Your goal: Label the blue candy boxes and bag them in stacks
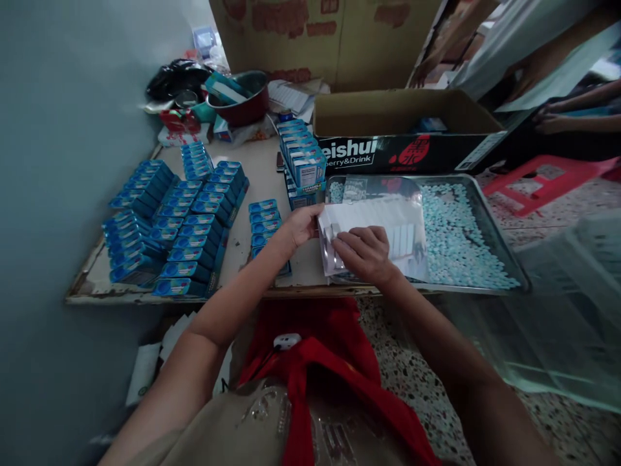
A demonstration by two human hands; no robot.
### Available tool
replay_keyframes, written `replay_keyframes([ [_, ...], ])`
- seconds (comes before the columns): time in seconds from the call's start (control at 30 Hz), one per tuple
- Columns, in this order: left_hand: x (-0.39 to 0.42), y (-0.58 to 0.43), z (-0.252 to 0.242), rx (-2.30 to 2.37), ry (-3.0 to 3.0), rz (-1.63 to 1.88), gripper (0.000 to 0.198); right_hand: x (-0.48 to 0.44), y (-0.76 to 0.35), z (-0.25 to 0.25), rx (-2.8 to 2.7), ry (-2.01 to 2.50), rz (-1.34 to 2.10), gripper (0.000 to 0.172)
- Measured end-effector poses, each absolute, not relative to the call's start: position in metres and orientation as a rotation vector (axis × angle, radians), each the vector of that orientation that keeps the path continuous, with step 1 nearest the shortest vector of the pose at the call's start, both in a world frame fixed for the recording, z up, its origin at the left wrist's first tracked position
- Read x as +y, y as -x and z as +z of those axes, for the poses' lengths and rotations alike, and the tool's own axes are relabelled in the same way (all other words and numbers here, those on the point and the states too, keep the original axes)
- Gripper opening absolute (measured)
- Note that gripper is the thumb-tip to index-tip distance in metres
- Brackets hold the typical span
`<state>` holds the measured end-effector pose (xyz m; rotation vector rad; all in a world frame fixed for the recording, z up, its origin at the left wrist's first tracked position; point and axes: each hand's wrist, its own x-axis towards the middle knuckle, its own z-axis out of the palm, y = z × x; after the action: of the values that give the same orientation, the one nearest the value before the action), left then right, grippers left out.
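Observation:
My left hand [299, 224] grips the left edge of a white plastic bag [388, 223] that lies over the near-left part of a metal tray [504, 243]. My right hand [365, 254] rests on the bag's near-left corner, fingers curled and pressed onto small white pieces inside it. The tray holds many small pale blue candies [453, 233]. Left of my hands, several small blue boxes [264, 220] stand in a short row on the low table [257, 175].
Many more blue boxes [174, 226] are stacked at the table's left, and a taller stack [301, 158] stands behind my hands. An open cardboard box [402, 133] sits behind the tray. A bowl [242, 97] and clutter are at the back. Another person's hands [553, 120] show at right.

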<state>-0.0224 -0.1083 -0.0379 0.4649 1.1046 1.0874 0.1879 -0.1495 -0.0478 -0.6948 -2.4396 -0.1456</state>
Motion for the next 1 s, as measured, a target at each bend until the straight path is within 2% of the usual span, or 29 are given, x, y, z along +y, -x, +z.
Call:
replay_keyframes([
  [0.1,-0.098,0.021,-0.037,1.210,-0.595,1.073,0.009,-0.177,-0.189,-0.018,-2.314,0.803,-0.118,0.024],
  [0.17,-0.097,0.021,-0.032,1.328,-0.763,1.169,0.003,-0.185,-0.179,0.009,-2.186,0.981,0.038,0.025],
  [0.23,-0.105,0.025,-0.024,1.387,-0.928,1.370,0.010,-0.181,-0.163,0.035,-2.057,1.131,0.328,0.024],
  [0.3,-0.121,0.036,-0.014,1.341,-0.943,1.539,0.008,-0.169,-0.145,0.053,-1.943,1.173,0.626,0.024],
  [0.37,-0.144,0.051,-0.004,1.226,-0.779,1.507,0.026,-0.154,-0.127,0.060,-1.874,1.156,0.842,0.026],
  [0.43,-0.167,0.066,0.003,1.102,-0.597,1.381,0.048,-0.142,-0.110,0.057,-1.842,1.142,0.959,0.026],
  [0.5,-0.185,0.078,0.004,1.034,-0.534,1.333,0.054,-0.135,-0.095,0.050,-1.814,1.145,1.003,0.027],
  [0.63,-0.202,0.090,-0.004,1.095,-0.546,1.447,0.035,-0.131,-0.074,0.037,-1.777,1.141,1.039,0.031],
  [0.9,-0.204,0.141,-0.020,1.319,-0.536,1.565,0.023,-0.118,-0.026,0.005,-1.766,1.166,1.038,0.036],
  [1.0,-0.190,0.171,-0.021,1.453,-0.569,1.594,0.021,-0.099,0.003,-0.010,-1.815,1.250,0.972,0.032],
])
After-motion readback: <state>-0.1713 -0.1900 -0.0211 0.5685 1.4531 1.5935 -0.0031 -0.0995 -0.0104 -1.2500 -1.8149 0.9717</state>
